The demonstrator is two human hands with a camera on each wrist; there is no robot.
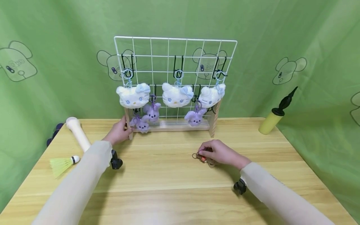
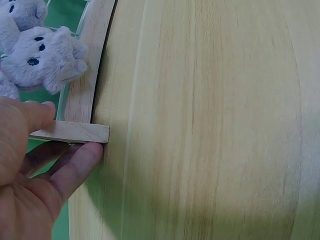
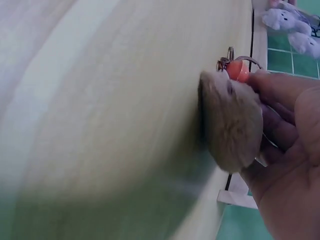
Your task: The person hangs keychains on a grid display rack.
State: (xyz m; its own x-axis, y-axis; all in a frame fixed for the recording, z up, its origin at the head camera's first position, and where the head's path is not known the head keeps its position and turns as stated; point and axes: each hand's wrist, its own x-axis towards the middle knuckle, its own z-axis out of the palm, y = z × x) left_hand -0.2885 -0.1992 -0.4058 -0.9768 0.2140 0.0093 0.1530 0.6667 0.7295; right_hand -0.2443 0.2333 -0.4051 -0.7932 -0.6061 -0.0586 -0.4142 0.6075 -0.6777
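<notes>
My left hand [image 1: 118, 132] pinches the left wooden leg of a white wire grid rack [image 1: 177, 39], thumb on one side and fingers on the other; the leg [image 2: 75, 132] shows close up in the left wrist view. Low over the table in front of the rack, my right hand [image 1: 218, 152] holds a brown plush keychain [image 3: 232, 125] with an orange-red bead [image 3: 237, 71] and a metal ring. On the rack's black hooks hang white cat plush keychains [image 1: 177, 96] in the upper row and purple plush keychains [image 1: 195, 118] below. The fingers hide part of the brown plush.
At the left of the table [image 1: 168, 181] lie a white club-shaped object [image 1: 78, 132] and a yellow shuttlecock [image 1: 62, 165]. A yellow hand pump [image 1: 270, 122] with a black handle stands near the right edge. Green curtain [image 1: 174, 18] hangs behind and on both sides.
</notes>
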